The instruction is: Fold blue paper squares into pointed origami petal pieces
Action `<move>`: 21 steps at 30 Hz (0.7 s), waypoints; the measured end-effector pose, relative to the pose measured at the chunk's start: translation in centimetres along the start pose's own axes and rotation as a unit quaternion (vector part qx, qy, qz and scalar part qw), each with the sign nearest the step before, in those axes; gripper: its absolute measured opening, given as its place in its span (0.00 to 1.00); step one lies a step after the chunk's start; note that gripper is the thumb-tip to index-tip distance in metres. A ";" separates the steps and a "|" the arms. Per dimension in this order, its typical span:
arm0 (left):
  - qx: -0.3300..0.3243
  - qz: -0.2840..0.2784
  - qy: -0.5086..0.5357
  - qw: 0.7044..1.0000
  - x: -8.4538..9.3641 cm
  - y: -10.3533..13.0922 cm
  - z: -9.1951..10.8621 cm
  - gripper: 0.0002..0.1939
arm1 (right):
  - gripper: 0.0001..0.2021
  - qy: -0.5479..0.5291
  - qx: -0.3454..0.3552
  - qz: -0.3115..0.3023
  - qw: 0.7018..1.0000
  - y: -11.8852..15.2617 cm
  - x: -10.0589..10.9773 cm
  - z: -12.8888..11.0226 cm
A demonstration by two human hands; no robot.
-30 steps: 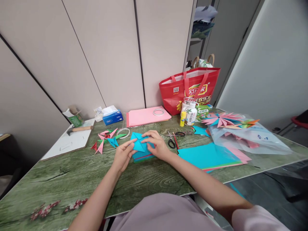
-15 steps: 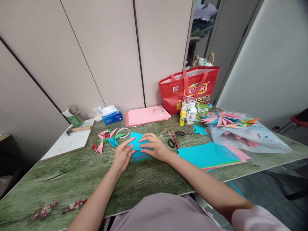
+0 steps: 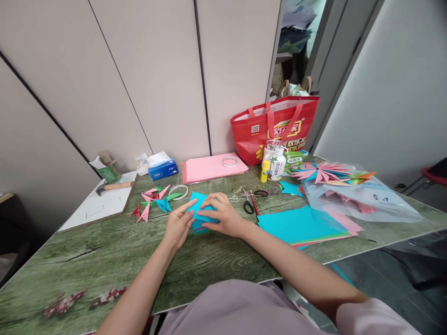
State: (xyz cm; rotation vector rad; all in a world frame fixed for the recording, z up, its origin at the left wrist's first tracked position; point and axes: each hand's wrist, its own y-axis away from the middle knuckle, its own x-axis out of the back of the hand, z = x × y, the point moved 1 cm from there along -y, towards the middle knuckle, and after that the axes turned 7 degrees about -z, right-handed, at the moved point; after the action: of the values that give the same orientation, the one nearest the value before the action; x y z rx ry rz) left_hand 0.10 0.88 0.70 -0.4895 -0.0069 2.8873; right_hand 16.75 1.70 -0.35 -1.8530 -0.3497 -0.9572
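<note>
Between my two hands is a folded piece of blue paper (image 3: 199, 201), held a little above the table. My left hand (image 3: 177, 226) pinches its left edge with thumb and fingers. On the other side, my right hand (image 3: 225, 215) grips the paper's right part, fingers bent over it. Under the paper lies a small stack of coloured sheets (image 3: 199, 230), mostly hidden. Left of my hands are several folded paper pieces in pink, green, red and blue, among them a blue one (image 3: 163, 205). A tape roll (image 3: 178, 191) lies just behind them.
Scissors (image 3: 248, 204) and a red pencil (image 3: 255, 204) lie right of my hands, beside large blue sheets (image 3: 303, 224). Farther back stand a glue stick (image 3: 265, 171), a white bottle (image 3: 277, 165) and a red bag (image 3: 247, 139). A hammer (image 3: 113, 186) rests on a white board (image 3: 104, 207) at left.
The blue paper has turned and narrowed between my hands, and its right side is folded in more. My right hand's fingers have shifted slightly. Behind, the door gap looks wider.
</note>
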 end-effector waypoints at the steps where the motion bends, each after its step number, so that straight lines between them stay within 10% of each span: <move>1: -0.002 -0.005 -0.001 1.000 -0.1 0.0 0.0 0.20 | 0.12 0.009 0.008 -0.003 1.000 0.0 -0.1 -0.1; 21: -0.001 -0.073 -0.013 0.997 -0.4 0.2 -0.5 0.23 | 0.05 -0.112 -0.086 0.076 0.987 -0.1 -0.9 0.4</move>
State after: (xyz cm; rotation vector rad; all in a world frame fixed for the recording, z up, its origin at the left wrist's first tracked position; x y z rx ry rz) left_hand 0.56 0.61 0.36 -0.4314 -0.0481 2.7503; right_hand 16.31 2.24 -1.00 -2.1191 -0.2618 -0.6934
